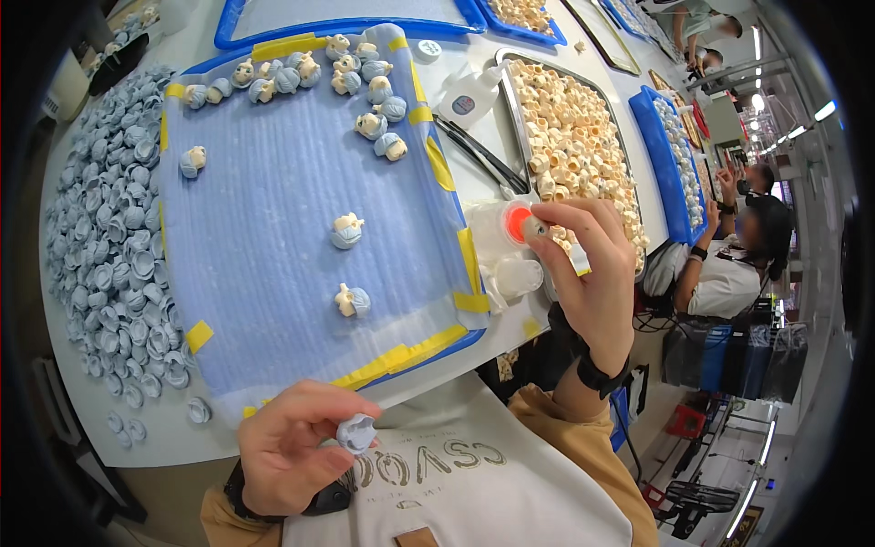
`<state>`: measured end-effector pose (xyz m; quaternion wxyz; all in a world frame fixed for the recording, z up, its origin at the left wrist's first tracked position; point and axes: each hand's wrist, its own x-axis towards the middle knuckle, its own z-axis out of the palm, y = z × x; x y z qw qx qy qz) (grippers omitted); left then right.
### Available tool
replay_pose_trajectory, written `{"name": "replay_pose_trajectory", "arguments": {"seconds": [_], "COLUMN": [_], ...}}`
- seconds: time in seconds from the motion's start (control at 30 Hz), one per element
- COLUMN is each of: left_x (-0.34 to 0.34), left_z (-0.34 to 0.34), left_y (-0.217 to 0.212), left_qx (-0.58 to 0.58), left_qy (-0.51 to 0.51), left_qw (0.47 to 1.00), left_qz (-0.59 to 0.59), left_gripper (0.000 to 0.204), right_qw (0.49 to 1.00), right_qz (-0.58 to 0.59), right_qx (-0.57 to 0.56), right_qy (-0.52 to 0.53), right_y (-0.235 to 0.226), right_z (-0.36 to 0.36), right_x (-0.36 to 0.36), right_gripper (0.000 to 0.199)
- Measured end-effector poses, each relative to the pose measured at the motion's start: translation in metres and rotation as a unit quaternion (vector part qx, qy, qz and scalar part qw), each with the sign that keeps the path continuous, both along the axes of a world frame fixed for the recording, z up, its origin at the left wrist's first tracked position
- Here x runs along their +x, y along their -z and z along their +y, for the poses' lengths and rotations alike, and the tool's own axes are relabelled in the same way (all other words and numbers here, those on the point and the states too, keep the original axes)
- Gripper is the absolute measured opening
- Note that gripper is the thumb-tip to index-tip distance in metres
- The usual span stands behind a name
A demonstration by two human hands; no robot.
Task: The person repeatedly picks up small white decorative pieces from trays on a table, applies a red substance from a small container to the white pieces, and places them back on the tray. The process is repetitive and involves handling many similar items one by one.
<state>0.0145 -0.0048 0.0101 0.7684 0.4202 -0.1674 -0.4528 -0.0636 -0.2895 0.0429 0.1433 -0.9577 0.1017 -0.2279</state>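
Observation:
Close to my body, my left hand [293,445] pinches a light blue doll hair piece [356,435], its hollow side showing. On the right, my right hand [594,278] has thumb and forefinger closed on a small cream doll head [536,227]. That head is at the rim of a clear cup with a bright orange-red inside [516,219]; whether they touch, I cannot tell. Between my hands lies a blue tray lined with film and yellow tape [264,246]. Several heads with blue hair stand on it, two [346,231] near its middle and others along the far edge.
Loose blue hair pieces [109,237] are heaped left of the tray. A metal tray of cream head parts [583,128], black tweezers [483,155], a white bottle [469,96] and a small clear container [516,276] are on the right. Co-workers [743,255] sit farther right.

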Motion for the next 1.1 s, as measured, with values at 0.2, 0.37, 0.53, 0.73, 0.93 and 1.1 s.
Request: {"name": "replay_pose_trajectory", "arguments": {"seconds": [0.2, 0.37, 0.53, 0.73, 0.93, 1.1], "left_x": [-0.003, -0.006, -0.005, -0.005, -0.005, -0.008], "left_z": [-0.005, -0.009, -0.012, -0.008, -0.009, -0.009], "left_y": [0.002, 0.001, 0.003, 0.001, -0.002, 0.0], "left_qx": [0.004, -0.027, -0.027, -0.026, 0.05, 0.026], "left_qy": [-0.038, -0.056, -0.032, -0.005, 0.011, 0.011], "left_qw": [0.999, 0.998, 0.999, 1.0, 0.999, 1.0], "left_qz": [-0.002, 0.001, 0.003, 0.013, 0.011, 0.01], "left_gripper": [0.031, 0.034, 0.036, 0.029, 0.03, 0.036], "right_qw": [0.999, 0.989, 0.912, 0.913, 0.91, 0.922], "right_qz": [-0.028, -0.113, -0.16, -0.156, -0.118, -0.098], "right_qx": [0.018, 0.092, 0.261, 0.219, 0.193, 0.183], "right_qy": [0.02, -0.001, -0.273, -0.308, -0.349, -0.326], "right_y": [0.007, 0.008, 0.006, 0.009, 0.02, 0.018], "right_z": [-0.002, 0.024, 0.067, 0.087, 0.088, 0.099], "right_x": [-0.01, -0.014, -0.013, 0.002, 0.004, 0.006], "right_gripper": [0.021, 0.028, 0.033, 0.028, 0.031, 0.037]}}
